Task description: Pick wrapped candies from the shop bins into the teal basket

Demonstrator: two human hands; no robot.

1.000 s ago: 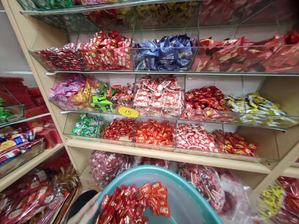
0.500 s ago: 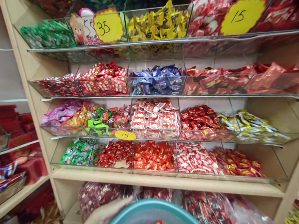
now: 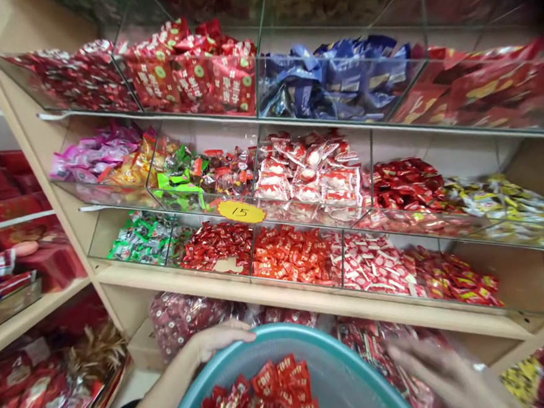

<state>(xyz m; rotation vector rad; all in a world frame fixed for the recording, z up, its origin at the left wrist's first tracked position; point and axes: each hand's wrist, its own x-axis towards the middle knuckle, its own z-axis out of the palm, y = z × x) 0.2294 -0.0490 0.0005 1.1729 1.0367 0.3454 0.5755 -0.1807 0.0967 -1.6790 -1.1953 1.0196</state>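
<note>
A teal plastic basin [image 3: 309, 332] fills the bottom centre, with red-wrapped candies [image 3: 289, 383] heaped inside it. My left hand [image 3: 219, 341] is closed on the basin's far-left rim, its fingers lying along the edge. To the right of the basin, my right hand [image 3: 432, 367] is blurred by motion. Its fingers look stretched out, and nothing shows in them. Beyond the basin, on the lowest tier of clear bins, lie orange-red candies [image 3: 292, 255], darker red candies [image 3: 219, 245] and pink-and-white candies [image 3: 373, 262].
A wooden ledge [image 3: 175, 284] runs below the bins, with bagged candy [image 3: 187, 319] under it. Higher tiers hold blue packets [image 3: 342, 78], red packets [image 3: 192, 73] and white-and-red sweets [image 3: 309, 170]. A yellow price tag [image 3: 241, 212] is marked 15.
The view has tilted down and come closer to the lower bins. More of the basin and its candies shows. My right hand has entered at the right; my left stays on the rim.
</note>
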